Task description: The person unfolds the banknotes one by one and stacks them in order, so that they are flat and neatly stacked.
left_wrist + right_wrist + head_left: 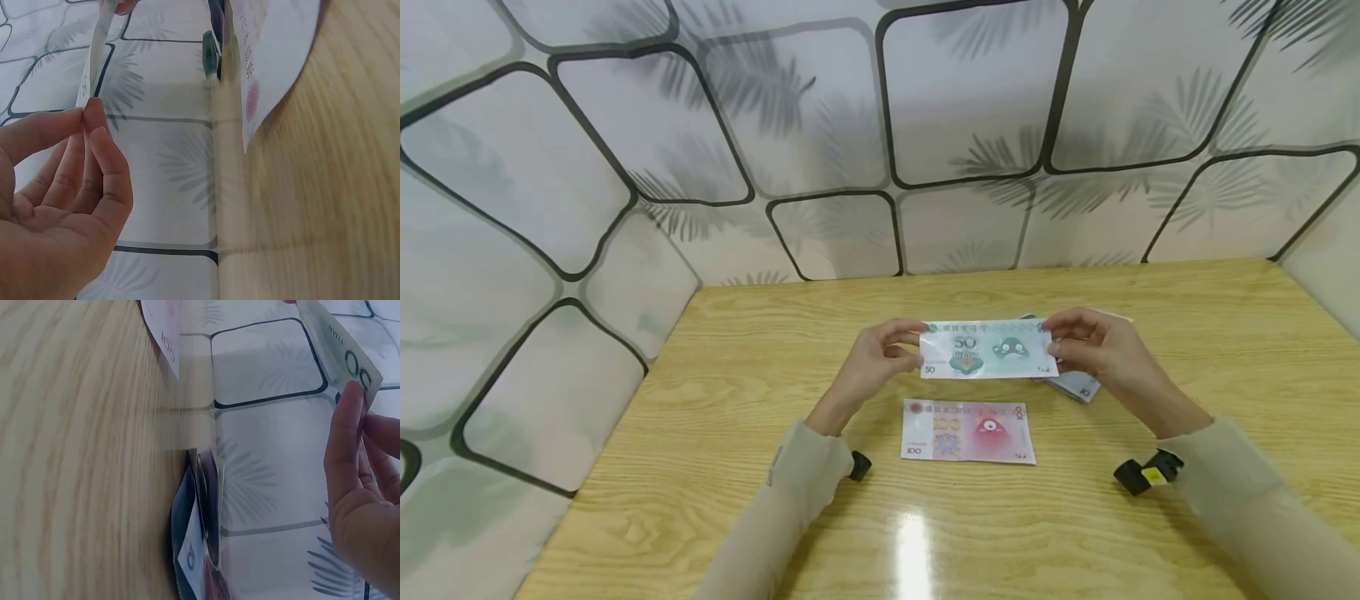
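Observation:
A green-and-white 50 play banknote (988,350) is stretched out flat in the air above the table. My left hand (880,354) pinches its left end between thumb and fingers; my right hand (1097,346) pinches the right end. The left wrist view shows the left fingertips (94,109) meeting on the note's edge. In the right wrist view, the note's back (340,353) with "YUAN" faces the camera. Below it on the table lies a pink 100 play banknote (967,431), face up. A pile of notes (1077,385) sits behind the right hand, partly hidden by it.
The wooden table (737,467) meets a pale wall (827,237) with dark curved outlines and leaf prints at the back and left. Black wrist devices, such as the one on the right wrist (1138,477), hang below both sleeves.

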Tool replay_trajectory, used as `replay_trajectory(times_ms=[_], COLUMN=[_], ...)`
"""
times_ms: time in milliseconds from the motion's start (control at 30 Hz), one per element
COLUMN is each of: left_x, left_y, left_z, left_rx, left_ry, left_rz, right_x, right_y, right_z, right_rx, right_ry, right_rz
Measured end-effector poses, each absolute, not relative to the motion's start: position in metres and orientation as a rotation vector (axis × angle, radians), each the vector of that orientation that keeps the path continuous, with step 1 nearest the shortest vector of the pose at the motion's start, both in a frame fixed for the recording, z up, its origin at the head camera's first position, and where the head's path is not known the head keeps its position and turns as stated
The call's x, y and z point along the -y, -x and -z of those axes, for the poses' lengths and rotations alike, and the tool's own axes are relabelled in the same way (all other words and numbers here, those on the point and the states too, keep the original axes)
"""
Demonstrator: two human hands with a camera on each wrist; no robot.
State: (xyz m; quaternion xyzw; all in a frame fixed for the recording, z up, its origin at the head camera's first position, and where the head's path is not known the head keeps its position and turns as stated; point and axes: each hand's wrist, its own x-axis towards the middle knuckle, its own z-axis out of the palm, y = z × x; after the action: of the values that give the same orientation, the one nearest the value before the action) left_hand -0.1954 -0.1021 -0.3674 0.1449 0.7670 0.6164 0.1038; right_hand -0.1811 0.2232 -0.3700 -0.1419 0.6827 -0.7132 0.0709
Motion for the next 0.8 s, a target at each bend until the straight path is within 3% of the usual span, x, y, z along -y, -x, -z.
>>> replay_trajectory(times_ms=[233, 467, 800], left_x=[0.104, 0.104, 0.109], left_y=[0.190, 0.185, 0.179], left_z=[0.369, 0.370, 0.372], left_rx=[-2.308, -2.332, -2.364], left_ry=[-0.436, -0.462, -0.471], left_rz=[-1.776, -1.757, -1.716], right_x=[-0.222, -0.220, -0.219], right_y=[0.176, 0.175, 0.170], right_z=[0.372, 0.372, 0.376], right_rx=[-1.913, -1.787, -1.959], right_ry=[0.481, 0.364, 0.505], right_rz=[2.209, 2.253, 2.131])
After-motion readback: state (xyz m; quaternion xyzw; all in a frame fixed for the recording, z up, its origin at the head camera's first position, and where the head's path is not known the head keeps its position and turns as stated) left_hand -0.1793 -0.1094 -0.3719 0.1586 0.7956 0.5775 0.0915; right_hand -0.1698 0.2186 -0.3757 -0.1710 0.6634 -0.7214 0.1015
